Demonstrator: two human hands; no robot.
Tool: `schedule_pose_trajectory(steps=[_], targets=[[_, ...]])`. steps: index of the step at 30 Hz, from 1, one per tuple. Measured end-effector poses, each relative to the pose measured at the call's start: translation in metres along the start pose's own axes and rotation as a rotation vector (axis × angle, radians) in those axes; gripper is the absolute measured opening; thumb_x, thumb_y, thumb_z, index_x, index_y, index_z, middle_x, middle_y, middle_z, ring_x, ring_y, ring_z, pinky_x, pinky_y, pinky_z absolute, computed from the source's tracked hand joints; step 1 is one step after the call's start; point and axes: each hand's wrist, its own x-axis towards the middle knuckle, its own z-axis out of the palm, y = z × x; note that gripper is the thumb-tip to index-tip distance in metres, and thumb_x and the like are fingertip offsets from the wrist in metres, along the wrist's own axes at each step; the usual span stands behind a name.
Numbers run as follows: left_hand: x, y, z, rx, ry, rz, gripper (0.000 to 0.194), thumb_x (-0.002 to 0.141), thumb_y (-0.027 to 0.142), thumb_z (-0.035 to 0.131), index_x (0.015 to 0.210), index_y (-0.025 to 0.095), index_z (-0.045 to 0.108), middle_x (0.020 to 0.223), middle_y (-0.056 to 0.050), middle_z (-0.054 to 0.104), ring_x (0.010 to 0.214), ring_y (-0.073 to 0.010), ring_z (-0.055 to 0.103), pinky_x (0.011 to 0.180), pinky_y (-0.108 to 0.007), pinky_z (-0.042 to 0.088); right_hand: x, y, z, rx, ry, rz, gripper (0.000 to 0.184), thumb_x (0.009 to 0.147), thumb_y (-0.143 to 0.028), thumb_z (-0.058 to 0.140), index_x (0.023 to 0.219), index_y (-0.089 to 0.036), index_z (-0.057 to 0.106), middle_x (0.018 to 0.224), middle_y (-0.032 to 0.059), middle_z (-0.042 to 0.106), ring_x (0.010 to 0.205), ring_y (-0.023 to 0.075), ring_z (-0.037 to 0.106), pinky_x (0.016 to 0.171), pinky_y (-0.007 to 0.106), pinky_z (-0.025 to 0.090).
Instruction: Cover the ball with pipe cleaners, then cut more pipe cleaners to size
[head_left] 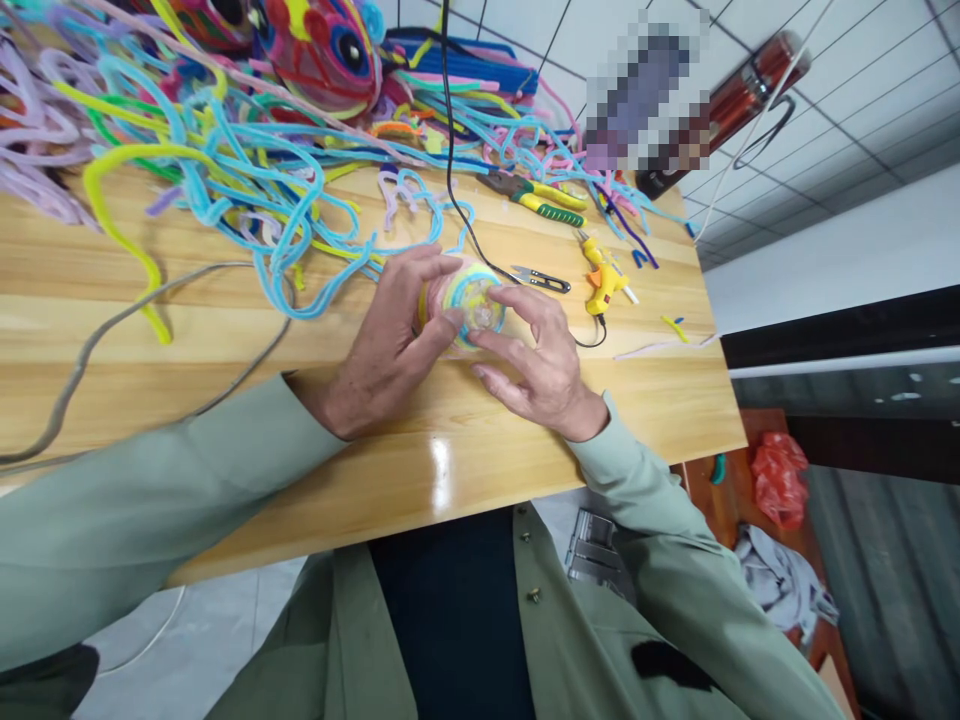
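Observation:
Both hands are at a round, see-through piece wrapped in fuzzy pipe cleaners (480, 295), with pink, yellow and light-blue rings. From its left side my left hand (397, 335) holds it, fingers over the top and thumb on the near edge. My right hand (536, 355) curves round the right end, its index fingertip and another fingertip at the rim. The underside of the piece is hidden. Just beyond lie small black thread snips (541, 279). A yellow glue gun (602, 275) rests to the right of them.
Loose pipe cleaners (217, 170) in many colours are heaped across the back left, beside a colourful fish-like figure (322, 50). Green-and-yellow pliers (536, 196) lie behind the snips. A black cord (448, 130) hangs down near my hands. A red-brown flask (727, 115) stands at the back right.

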Motion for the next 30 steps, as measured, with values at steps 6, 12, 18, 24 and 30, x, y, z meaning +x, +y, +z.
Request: schedule_pose_trajectory(steps=[6, 12, 18, 24, 30], targets=[[0.001, 0.003, 0.0, 0.03, 0.014, -0.025, 0.036, 0.115, 0.054, 0.05, 0.149, 0.045, 0.05, 0.152, -0.005, 0.06, 0.154, -0.031, 0.053, 0.131, -0.065, 0.046, 0.004, -0.006, -0.001, -0.05, -0.046, 0.06, 0.031, 0.093, -0.05, 0.083, 0.122, -0.042, 0.078, 0.151, 0.0012, 0.071, 0.148, 0.0378, 0.062, 0.127, 0.067, 0.049], [0.002, 0.001, 0.0, 0.026, 0.012, -0.018, 0.036, 0.115, 0.052, 0.051, 0.15, 0.044, 0.049, 0.154, -0.006, 0.059, 0.154, -0.0302, 0.054, 0.13, -0.067, 0.047, 0.001, -0.004, 0.001, -0.052, 0.006, 0.006, 0.03, 0.094, -0.047, 0.082, 0.124, -0.044, 0.078, 0.154, 0.0002, 0.069, 0.146, 0.0356, 0.063, 0.125, 0.063, 0.053], [0.004, -0.001, -0.002, 0.069, -0.001, -0.028, 0.041, 0.113, 0.057, 0.049, 0.152, 0.045, 0.047, 0.154, -0.005, 0.059, 0.153, -0.0322, 0.056, 0.128, -0.067, 0.048, -0.001, 0.001, 0.008, -0.027, 0.123, -0.169, 0.03, 0.101, -0.039, 0.073, 0.13, -0.034, 0.075, 0.153, 0.0091, 0.068, 0.142, 0.0329, 0.066, 0.117, 0.062, 0.057], [0.007, -0.01, -0.002, 0.043, -0.033, 0.048, 0.051, 0.109, 0.056, 0.06, 0.157, 0.043, 0.044, 0.157, -0.003, 0.059, 0.15, -0.0342, 0.056, 0.128, -0.067, 0.048, 0.001, 0.0, 0.009, -0.076, 0.122, -0.181, 0.024, 0.103, -0.045, 0.069, 0.12, -0.03, 0.078, 0.15, 0.0108, 0.07, 0.141, 0.0316, 0.066, 0.114, 0.062, 0.059], [0.006, -0.01, -0.002, 0.013, -0.073, -0.011, 0.062, 0.105, 0.069, 0.062, 0.151, 0.033, 0.041, 0.155, -0.006, 0.056, 0.15, -0.0379, 0.056, 0.125, -0.068, 0.049, 0.003, -0.003, 0.004, -0.056, 0.087, -0.165, 0.023, 0.102, -0.048, 0.07, 0.113, -0.031, 0.079, 0.15, 0.0083, 0.072, 0.141, 0.0275, 0.068, 0.118, 0.052, 0.059]])
